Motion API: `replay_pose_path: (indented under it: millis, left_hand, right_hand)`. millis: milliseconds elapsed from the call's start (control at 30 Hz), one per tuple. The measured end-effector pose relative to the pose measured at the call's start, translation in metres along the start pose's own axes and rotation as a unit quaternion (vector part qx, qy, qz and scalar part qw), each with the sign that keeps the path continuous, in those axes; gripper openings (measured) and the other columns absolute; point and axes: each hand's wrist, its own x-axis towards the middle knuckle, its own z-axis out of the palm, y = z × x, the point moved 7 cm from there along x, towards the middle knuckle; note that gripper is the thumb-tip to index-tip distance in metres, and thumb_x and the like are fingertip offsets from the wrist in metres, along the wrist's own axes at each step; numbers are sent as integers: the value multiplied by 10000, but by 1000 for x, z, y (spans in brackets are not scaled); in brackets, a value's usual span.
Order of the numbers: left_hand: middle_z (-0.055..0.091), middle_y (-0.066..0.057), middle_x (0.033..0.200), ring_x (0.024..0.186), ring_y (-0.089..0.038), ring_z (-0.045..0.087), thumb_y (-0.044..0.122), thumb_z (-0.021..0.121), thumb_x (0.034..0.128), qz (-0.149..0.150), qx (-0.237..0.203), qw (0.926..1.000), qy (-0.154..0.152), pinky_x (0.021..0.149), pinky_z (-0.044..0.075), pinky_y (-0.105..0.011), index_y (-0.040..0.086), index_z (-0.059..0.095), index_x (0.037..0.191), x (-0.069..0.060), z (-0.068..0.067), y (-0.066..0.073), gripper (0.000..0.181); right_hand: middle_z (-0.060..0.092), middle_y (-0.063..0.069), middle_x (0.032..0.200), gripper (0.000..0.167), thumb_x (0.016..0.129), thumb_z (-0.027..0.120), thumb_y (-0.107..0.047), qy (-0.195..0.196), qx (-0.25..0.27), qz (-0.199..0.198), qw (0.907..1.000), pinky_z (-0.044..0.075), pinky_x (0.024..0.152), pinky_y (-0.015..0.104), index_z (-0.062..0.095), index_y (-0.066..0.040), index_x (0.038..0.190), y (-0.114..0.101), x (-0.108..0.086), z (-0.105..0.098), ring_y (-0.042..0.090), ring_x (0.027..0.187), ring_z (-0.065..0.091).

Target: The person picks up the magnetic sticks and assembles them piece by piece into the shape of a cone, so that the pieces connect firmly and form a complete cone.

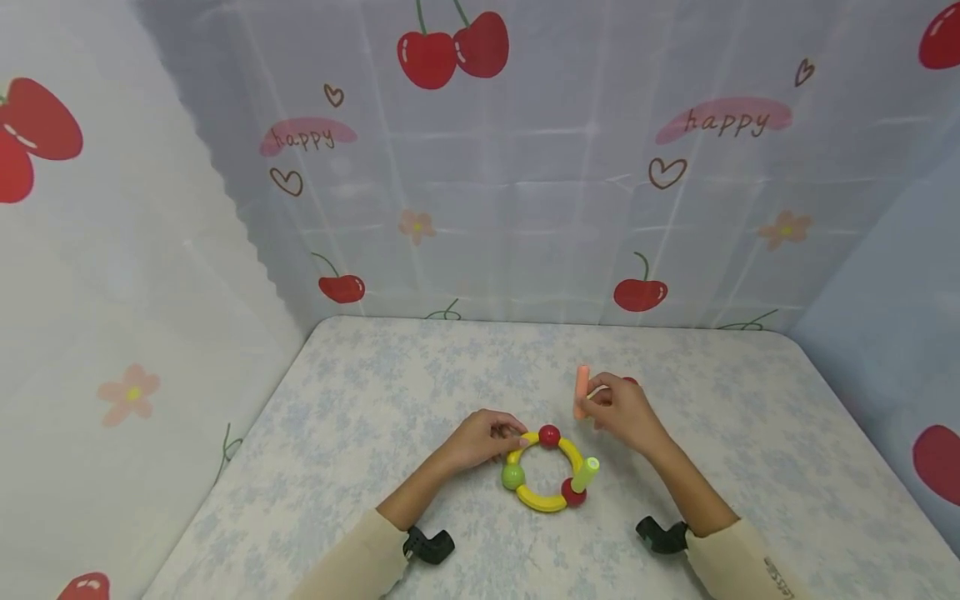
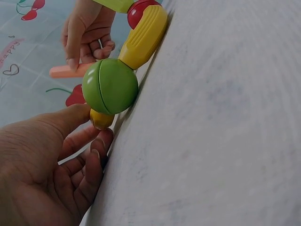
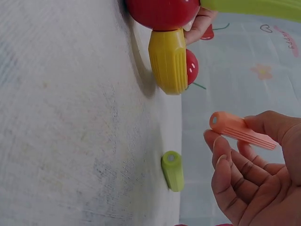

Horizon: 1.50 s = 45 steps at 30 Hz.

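Observation:
A ring of curved yellow rods (image 1: 542, 502) lies on the table, joined by two red balls (image 1: 549, 436) and a green ball (image 1: 513, 476). From the front right red ball a light green rod (image 1: 588, 471) sticks up at a tilt. At the ring's back left, my left hand (image 1: 480, 437) pinches a yellow rod (image 2: 101, 119) beside the green ball. My right hand (image 1: 624, 413) holds an orange rod (image 1: 581, 392) roughly upright between thumb and fingers, above the table and apart from the ring. In the right wrist view, that orange rod (image 3: 242, 129) shows a small grey disc at its end.
Another green rod (image 3: 172, 172) rests on the table, visible in the right wrist view. Something red (image 1: 630, 381) peeks out behind the right hand. A patterned cloth covers the table (image 1: 360, 367), and printed curtains (image 1: 525, 208) hang at its back and sides.

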Motion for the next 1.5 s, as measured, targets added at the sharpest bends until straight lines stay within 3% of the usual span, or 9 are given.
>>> replay_pose_path:
  millis: [233, 633, 1167, 1333, 1500]
  left_hand:
    - [664, 31, 781, 584, -119, 591, 265, 723, 964, -11, -4, 10000, -18, 538, 526, -266, 151, 764, 1088, 0, 0, 1, 173]
    - [667, 24, 772, 590, -123, 599, 264, 724, 963, 14, -60, 10000, -5, 543, 530, -272, 148, 767, 1084, 1, 0, 1, 173]
    - [674, 31, 771, 588, -115, 599, 278, 717, 967, -5, -40, 10000, -52, 548, 536, -274, 151, 764, 1094, -1, 1, 4, 185]
    - [673, 22, 822, 625, -113, 606, 299, 715, 970, -11, -10, 9994, -351, 574, 531, -256, 147, 732, 1183, -1, -1, 6, 262]
    - [658, 13, 967, 722, -110, 599, 298, 784, 915, -28, 250, 9944, -1030, 630, 489, -238, 143, 584, 1407, -6, -4, 12, 553]
  right_hand:
    - [749, 129, 885, 291, 941, 752, -189, -86, 210, -336, 9992, 572, 624, 323, 604, -26, 1131, -9, -4, 6, 305, 652, 676]
    - [752, 115, 971, 255, 916, 763, -87, -407, 375, -1547, 9864, 569, 623, 280, 650, -31, 1138, -27, -11, 19, 285, 711, 719]
    - [755, 53, 977, 222, 909, 787, -168, -569, -61, -1512, 9868, 564, 627, 258, 686, -111, 1098, -25, -14, 29, 139, 737, 673]
    - [747, 2, 971, 225, 898, 795, -151, -546, -170, -1532, 9865, 567, 680, 261, 708, -125, 1104, -25, -14, 28, 143, 802, 676]
    - [728, -61, 996, 181, 900, 791, -152, -643, -414, -1436, 9867, 558, 765, 320, 740, -174, 1072, -21, -12, 29, 178, 947, 667]
